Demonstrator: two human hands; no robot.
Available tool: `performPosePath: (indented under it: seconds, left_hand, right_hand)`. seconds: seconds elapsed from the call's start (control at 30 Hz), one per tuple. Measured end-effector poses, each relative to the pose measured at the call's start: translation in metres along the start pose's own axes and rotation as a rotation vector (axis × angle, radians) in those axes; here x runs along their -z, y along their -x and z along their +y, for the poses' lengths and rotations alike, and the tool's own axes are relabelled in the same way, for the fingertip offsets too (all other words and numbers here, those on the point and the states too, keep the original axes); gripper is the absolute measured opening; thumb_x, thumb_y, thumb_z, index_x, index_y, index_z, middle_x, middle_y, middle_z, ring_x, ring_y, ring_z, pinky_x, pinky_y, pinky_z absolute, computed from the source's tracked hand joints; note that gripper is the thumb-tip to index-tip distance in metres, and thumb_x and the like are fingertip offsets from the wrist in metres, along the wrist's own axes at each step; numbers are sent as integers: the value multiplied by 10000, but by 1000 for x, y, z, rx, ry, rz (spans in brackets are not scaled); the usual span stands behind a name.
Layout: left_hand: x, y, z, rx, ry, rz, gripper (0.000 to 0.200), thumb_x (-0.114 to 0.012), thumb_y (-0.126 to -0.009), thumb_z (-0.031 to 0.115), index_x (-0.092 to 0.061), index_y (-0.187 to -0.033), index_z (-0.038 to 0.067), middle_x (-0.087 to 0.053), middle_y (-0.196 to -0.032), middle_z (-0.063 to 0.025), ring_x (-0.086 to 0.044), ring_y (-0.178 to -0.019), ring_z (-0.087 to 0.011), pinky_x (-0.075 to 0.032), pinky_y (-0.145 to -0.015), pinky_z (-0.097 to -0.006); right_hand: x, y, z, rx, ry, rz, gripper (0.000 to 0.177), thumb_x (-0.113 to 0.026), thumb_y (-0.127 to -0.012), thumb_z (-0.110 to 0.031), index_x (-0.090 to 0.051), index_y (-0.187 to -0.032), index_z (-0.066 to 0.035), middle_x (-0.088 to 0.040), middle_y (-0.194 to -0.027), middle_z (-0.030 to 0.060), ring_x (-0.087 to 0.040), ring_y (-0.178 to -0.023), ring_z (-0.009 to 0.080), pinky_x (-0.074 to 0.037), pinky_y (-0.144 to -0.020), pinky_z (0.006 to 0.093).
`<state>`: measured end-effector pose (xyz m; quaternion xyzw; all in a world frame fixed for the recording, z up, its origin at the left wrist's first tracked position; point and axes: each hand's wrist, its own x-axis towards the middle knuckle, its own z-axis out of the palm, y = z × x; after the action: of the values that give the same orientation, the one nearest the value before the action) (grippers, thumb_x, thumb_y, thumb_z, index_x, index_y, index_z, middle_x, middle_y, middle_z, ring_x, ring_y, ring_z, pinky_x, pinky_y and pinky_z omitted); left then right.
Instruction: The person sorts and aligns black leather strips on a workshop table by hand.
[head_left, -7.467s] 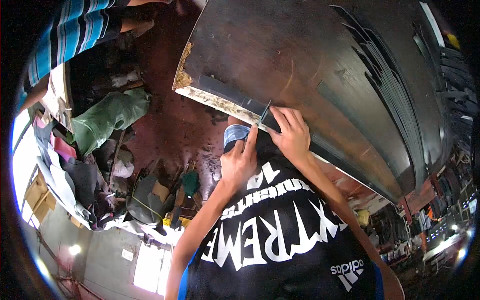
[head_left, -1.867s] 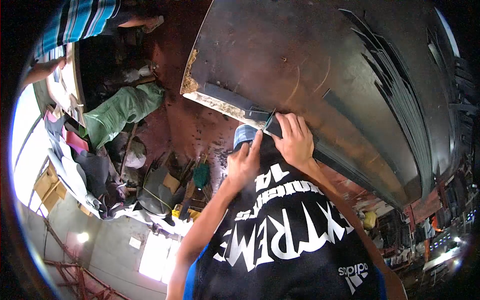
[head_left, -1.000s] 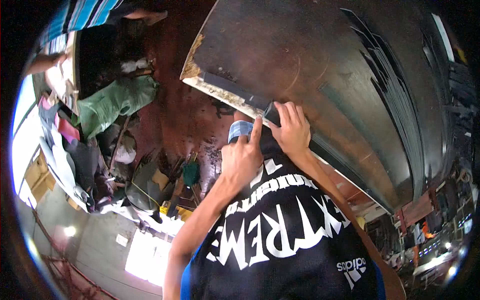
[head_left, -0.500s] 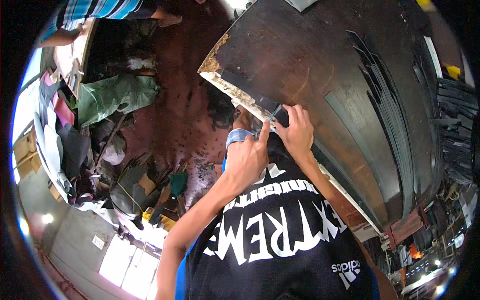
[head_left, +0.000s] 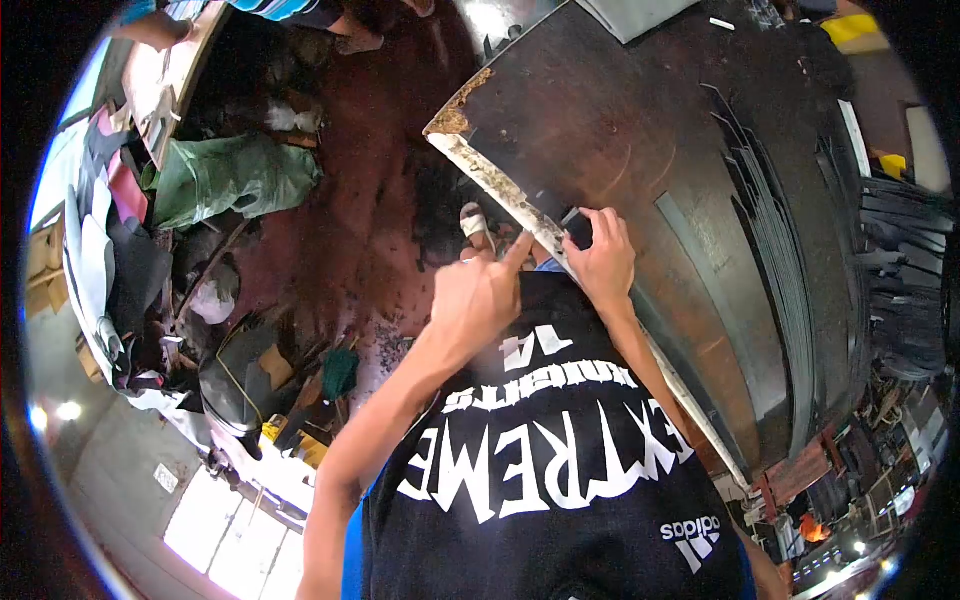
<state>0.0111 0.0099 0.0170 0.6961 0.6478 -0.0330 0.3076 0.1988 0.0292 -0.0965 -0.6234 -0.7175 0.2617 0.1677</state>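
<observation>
My right hand (head_left: 603, 258) is at the near edge of a dark-topped table (head_left: 560, 120). Its thumb and fingers pinch a small dark piece (head_left: 575, 226) with a pale, straight edge. To its left, my left hand (head_left: 478, 298) hovers just off the worn white table edge (head_left: 490, 180). Its index finger stretches toward that edge, while the other fingers bend out of sight below the back of the hand. A flat grey-green strip (head_left: 700, 260) lies on the table beyond my right hand.
A bundle of long thin black strips (head_left: 775, 250) runs along the table, with more dark strips (head_left: 905, 230) piled at far right. On the reddish floor lies a green sack (head_left: 235, 180), near scrap material (head_left: 240, 380). Another person's arm (head_left: 160, 30) shows at top left.
My left hand has moved back, left of the table edge and away from my right hand. The dark strip along the edge no longer lies there. The view has shifted slightly.
</observation>
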Motion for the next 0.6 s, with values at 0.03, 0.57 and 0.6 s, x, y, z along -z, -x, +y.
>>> performPosePath:
  seconds: [0.03,0.57,0.6]
  left_hand:
    - [13,0,-2,-10,-60,52,514,-585,-861,115,-558,-1360,236,-665,-833,-177,-660,-553,-328,-534,-486,-432]
    - [2,-41,-89,-452,-214,250,518,-568,-829,102,-621,-1318,263,-658,-873,-201,-682,-759,-370,-551,-651,-459]
    - [2,-42,-81,-434,-129,155,467,-570,-822,113,-628,-1279,192,-668,-800,-210,-694,-699,-386,-562,-583,-469]
  right_hand:
    - [-1,-1,1,6,5,25,442,-779,-701,-183,-622,-1097,-67,-580,-1005,103,-582,-977,315,-511,-815,420]
    - [1,1,-5,-55,91,49,405,-751,-735,-280,-633,-1055,-62,-604,-1011,114,-618,-975,339,-524,-826,443]
    - [2,0,-6,-51,104,41,410,-754,-731,-281,-633,-1055,-60,-605,-1015,116,-622,-964,343,-525,-821,442]
